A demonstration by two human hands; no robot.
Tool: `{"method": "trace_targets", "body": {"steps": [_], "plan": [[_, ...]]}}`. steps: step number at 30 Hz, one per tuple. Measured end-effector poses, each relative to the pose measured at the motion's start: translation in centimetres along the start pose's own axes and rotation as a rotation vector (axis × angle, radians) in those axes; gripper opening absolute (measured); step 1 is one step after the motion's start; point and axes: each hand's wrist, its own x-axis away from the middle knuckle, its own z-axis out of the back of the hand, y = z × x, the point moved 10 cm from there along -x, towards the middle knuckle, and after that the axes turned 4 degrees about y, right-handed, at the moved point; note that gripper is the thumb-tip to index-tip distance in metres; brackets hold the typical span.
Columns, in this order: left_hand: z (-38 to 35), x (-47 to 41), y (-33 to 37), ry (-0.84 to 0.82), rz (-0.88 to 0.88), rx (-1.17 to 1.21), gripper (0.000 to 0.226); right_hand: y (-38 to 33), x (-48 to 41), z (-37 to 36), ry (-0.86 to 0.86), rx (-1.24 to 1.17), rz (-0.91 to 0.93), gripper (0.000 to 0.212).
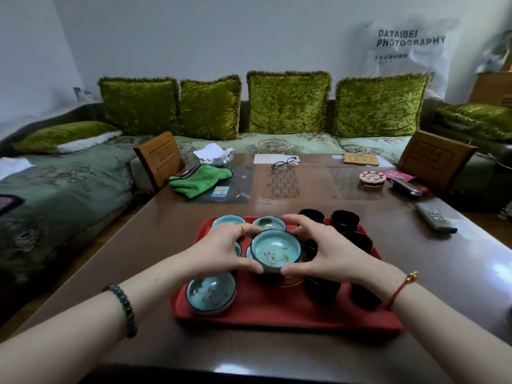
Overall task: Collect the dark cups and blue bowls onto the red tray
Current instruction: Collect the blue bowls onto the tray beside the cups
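Now your left hand (221, 249) and right hand (329, 249) cup blue bowl (275, 250) from opposite sides, fingers curled round rim, thumbs pinching near edge; bowl raised above red tray (277, 309) centre, forearms converging.

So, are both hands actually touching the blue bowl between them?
Touching. In the head view the left hand pinches the blue bowl by its left wall and the right hand by its right wall, thumbs pressed against it.

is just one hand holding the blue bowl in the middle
No, the left hand and the right hand both grip the blue bowl from opposite sides over the red tray.
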Motion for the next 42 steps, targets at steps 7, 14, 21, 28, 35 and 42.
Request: {"method": "trace_targets", "body": {"steps": [7, 14, 21, 28, 35, 42], "plan": [[-2.0, 2.7, -1.5, -0.059, 0.034, -0.124, 0.075, -1.2, 1.6, -2.8, -0.057, 0.257, 0.017, 0.090], [-4.1, 4.0, -2.8, -0.158, 0.061, -0.206, 0.079, -1.0, 2.5, -4.5, -0.148, 0.435, -0.009, 0.090], [-5.1, 4.4, -2.8, -0.219, 0.057, -0.251, 0.079, -0.8, 2.9, -5.5, -0.201, 0.456, -0.019, 0.088], [-4.8, 4.3, -2.7, -0.231, 0.051, -0.207, 0.075, -0.4, 2.8, -5.8, -0.247, 0.420, -0.030, 0.085], [-0.7, 1.9, -3.9, -0.044, 0.059, -0.173, 0.057, -0.6, -0.2, -2.9, -0.149, 0.253, -0.045, 0.070], [0.7, -1.9, -9.0, -0.045, 0.172, -0.322, 0.058, 1.5, -5.2, -3.0, -0.168, 0.352, -0.085, 0.064]]}}
